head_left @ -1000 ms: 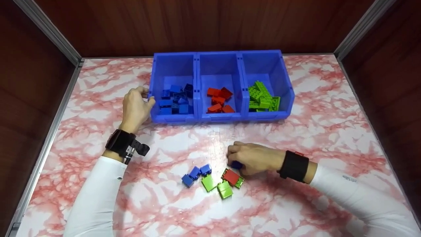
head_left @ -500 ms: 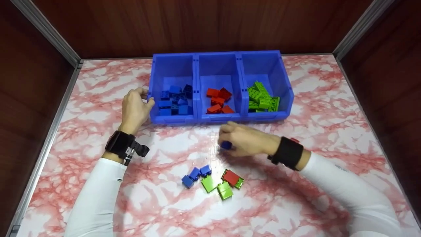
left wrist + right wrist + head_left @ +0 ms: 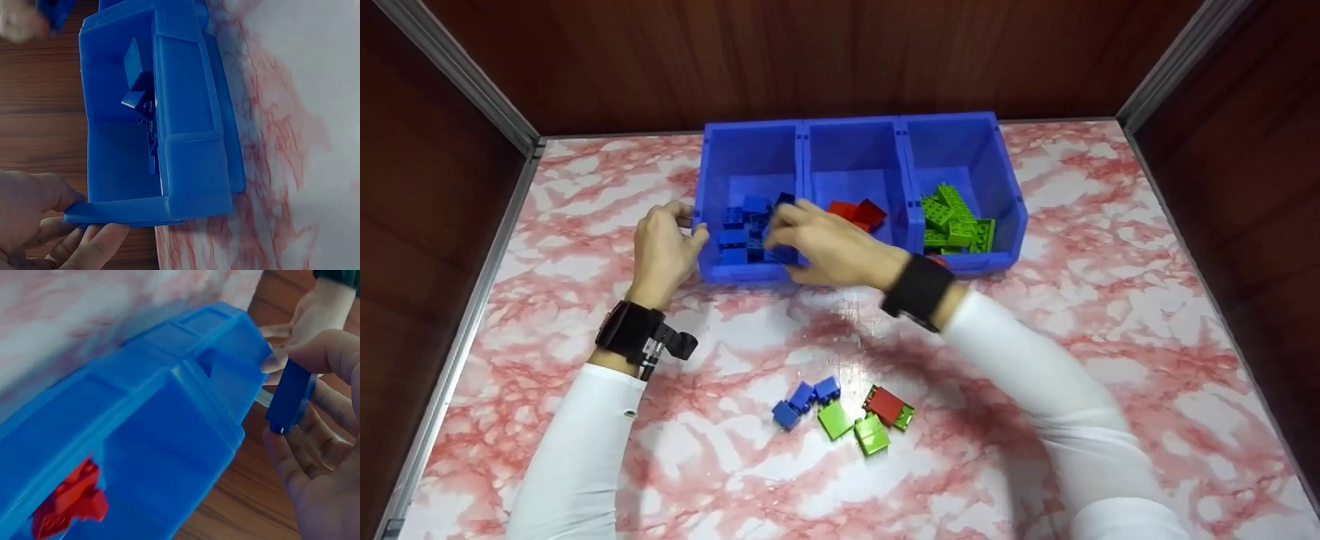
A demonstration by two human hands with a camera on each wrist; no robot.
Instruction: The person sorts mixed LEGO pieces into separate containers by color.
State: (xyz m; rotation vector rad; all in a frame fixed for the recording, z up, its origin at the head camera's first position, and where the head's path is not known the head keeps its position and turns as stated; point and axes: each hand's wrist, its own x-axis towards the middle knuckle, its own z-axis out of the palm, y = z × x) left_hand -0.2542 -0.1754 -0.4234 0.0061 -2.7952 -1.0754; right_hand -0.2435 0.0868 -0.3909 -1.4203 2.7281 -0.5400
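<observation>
My left hand (image 3: 661, 244) grips the left side wall of the blue three-compartment bin (image 3: 750, 274), thumb on one face and fingers on the other in the left wrist view. A blue toy brick (image 3: 289, 394) is pinched between the thumb and fingers of my right hand (image 3: 840, 246). That hand is over the front of the left compartment, where several blue bricks (image 3: 733, 238) lie. Its back and wrist hide part of the middle compartment with the red bricks (image 3: 870, 213). Green bricks (image 3: 949, 214) fill the bottom front of the right compartment.
In front of the bin lies a loose cluster on the marbled table (image 3: 720, 465): several blue bricks (image 3: 802, 396), green bricks (image 3: 872, 435) and a red brick (image 3: 886, 405) joined to green. Dark wooden walls (image 3: 840, 60) enclose the back and sides.
My right hand has lifted the blue brick away from the cluster and carried it forward and left, over the bin's left compartment. My left hand has kept its grip on the bin.
</observation>
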